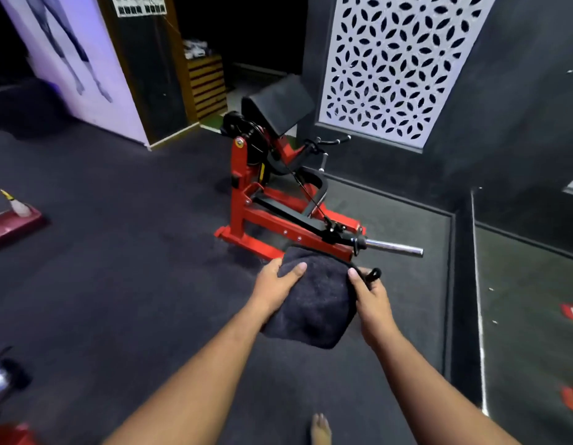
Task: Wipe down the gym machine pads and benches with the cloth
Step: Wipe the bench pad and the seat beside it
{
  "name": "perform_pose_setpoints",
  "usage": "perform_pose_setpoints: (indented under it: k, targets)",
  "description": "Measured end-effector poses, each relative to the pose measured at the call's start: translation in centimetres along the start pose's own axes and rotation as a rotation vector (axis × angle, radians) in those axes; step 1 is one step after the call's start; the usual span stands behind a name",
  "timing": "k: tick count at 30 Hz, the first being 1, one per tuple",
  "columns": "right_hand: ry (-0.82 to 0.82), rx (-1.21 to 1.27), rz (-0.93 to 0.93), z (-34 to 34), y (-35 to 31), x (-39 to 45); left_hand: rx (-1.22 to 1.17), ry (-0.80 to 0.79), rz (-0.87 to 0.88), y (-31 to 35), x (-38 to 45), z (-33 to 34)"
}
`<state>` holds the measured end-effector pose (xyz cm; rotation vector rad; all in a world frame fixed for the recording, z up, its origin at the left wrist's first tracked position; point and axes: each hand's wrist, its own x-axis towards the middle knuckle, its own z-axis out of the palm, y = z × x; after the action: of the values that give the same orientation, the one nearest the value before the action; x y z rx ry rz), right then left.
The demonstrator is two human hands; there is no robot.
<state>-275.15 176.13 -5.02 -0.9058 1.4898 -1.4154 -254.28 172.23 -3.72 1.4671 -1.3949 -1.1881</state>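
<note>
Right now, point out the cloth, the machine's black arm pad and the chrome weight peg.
cloth (314, 303), head view, middle of the dark folded fabric held between both hands.
black arm pad (278, 101), head view, its sloped top face.
chrome weight peg (394, 247), head view, mid-shaft of the bare bar.

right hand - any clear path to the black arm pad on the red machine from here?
Probably not without stepping closer. The right hand grips the cloth together with the left hand, and the arm pad sits at the machine's far end, beyond its red frame.
</note>
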Motion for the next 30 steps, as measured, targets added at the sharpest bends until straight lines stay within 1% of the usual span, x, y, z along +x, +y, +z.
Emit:
perform_pose_setpoints:
  k: [3,5,6,9,11,16,20,22,24,25,28,30]
  targets:
    - [-0.073,-0.107,-0.066,2.2,0.1,6.0,0.168,0.011,0.085,0.2,5.9,-2.4]
    - [-0.217,-0.202,-0.152,4.8,-0.1,10.5,0.344,-0.023,0.127,0.5,9.9,-3.6]
    - [-0.314,-0.272,-0.205,6.2,-0.5,12.3,0.414,-0.045,0.143,0.8,11.5,-4.1]
    - [-0.599,-0.405,-0.3,12.0,-2.1,17.3,0.464,-0.098,0.147,2.0,16.4,-6.1]
    - [-0.662,-0.454,-0.336,15.9,-3.0,20.7,0.491,-0.111,0.132,3.1,19.8,-8.3]
    - [-0.615,-0.401,-0.403,25.0,-3.7,28.6,0.509,-0.098,0.117,2.7,27.4,-15.9]
    - [-0.626,-0.331,-0.445,33.6,-4.1,33.5,0.604,-0.082,0.089,-0.3,34.3,-23.8]
    - [-0.638,-0.33,-0.463,37.6,-4.4,35.2,0.613,-0.078,0.097,-1.6,37.5,-27.0]
    - [-0.631,-0.25,-0.405,43.2,-3.9,37.4,0.588,-0.087,0.098,-2.5,41.7,-31.3]
    - [-0.63,-0.222,-0.374,43.7,-4.0,37.8,0.562,-0.103,0.096,-2.1,42.5,-31.6]
    - [-0.676,-0.272,-0.308,49.4,-4.3,40.5,0.484,-0.161,0.106,-1.7,48.0,-36.9]
    - [-0.678,-0.286,-0.285,53.3,-5.0,42.8,0.501,-0.199,0.125,-1.2,52.3,-40.7]
